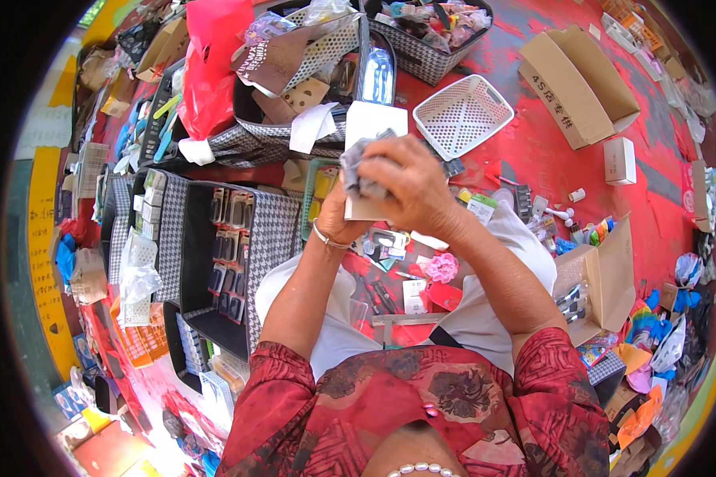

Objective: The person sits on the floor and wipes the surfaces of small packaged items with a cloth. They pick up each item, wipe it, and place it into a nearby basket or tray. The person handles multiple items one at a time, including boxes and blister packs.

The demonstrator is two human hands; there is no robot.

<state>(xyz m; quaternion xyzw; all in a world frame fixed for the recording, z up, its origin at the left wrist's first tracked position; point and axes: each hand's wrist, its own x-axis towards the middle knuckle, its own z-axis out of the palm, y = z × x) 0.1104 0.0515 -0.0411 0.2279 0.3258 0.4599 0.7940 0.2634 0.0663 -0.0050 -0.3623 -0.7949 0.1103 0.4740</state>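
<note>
Above a cluttered red surface (549,171), a grey cloth (361,168) lay against a white rectangular object (376,119).
The left hand (342,216) gripped the object's left edge; the right hand (412,179), closed around the crumpled cloth, held it there. A white perforated basket (457,119) stood off to the right; a pink flower (442,268) lay between the legs (525,254).

Grey on the cloth (363,164), white on the box (375,119), red across the bag (213,67); black-and-white houndstooth on the bin (272,246), bright pink on the flower (441,268), brown on the carton (550,89), and dark blooms patterning the red shirt (390,374)!
</note>
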